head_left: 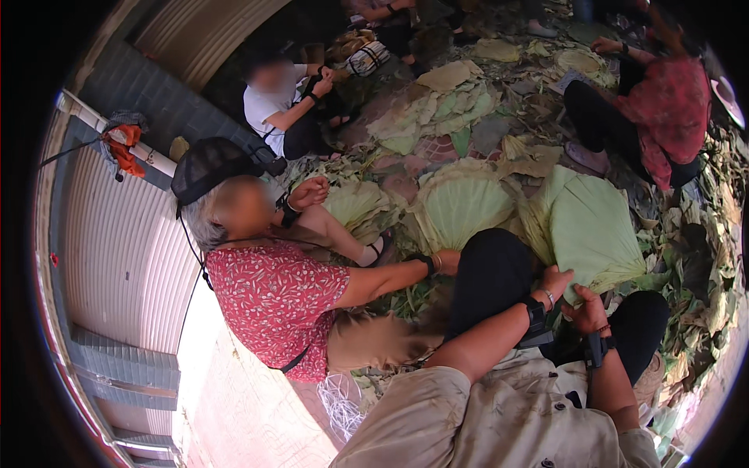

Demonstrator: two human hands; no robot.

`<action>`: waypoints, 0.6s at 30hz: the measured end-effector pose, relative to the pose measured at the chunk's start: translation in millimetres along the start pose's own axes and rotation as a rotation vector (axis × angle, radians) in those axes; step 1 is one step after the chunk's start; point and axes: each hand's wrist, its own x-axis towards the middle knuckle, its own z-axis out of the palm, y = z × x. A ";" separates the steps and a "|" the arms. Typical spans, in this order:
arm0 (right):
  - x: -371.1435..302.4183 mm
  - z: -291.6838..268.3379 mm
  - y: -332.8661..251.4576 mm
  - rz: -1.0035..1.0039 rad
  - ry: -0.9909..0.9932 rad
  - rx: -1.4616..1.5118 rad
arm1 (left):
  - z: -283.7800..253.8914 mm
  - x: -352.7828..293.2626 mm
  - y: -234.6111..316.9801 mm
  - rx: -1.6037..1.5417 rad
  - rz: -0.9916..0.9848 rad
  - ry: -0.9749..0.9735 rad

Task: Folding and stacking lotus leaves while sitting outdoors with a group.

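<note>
A big pale-green dried lotus leaf [593,230], folded into a fan shape, spreads out over my knees. My left hand [556,285] is closed on its lower left edge, with a black band and a bracelet at the wrist. Close by, my right hand [587,312] has its fingers curled at the leaf's lower corner, pinching it; a dark device is strapped to that wrist. More yellowish leaf [538,222] shows behind the held one, at its left. Just beyond my left knee lies a pile of similar fan-shaped leaves [462,204].
At my left sits a person in a red patterned top [273,300], one arm reaching toward my knee. Farther off are a person in white [273,105] and one in red [663,109]. Leaf scraps [694,257] litter the ground; white string [341,405] lies near my left side.
</note>
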 end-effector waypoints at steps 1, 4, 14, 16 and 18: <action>-0.7 5.3 -1.8 0.001 0.006 -0.005 | -1.0 2.1 -1.7 -0.040 0.025 0.023; -11.0 14.0 -3.1 -0.015 0.022 -0.024 | 0.9 -1.0 -3.5 0.034 0.066 0.048; 1.7 -1.4 6.0 0.041 -0.004 -0.013 | -11.3 -2.0 -3.0 -0.068 0.044 0.022; 1.9 -11.2 6.5 0.005 0.028 0.010 | -4.2 -11.7 7.7 -0.007 0.004 0.016; -4.5 -12.2 2.2 -0.091 0.044 -0.029 | -2.9 -8.8 3.0 0.040 -0.038 0.018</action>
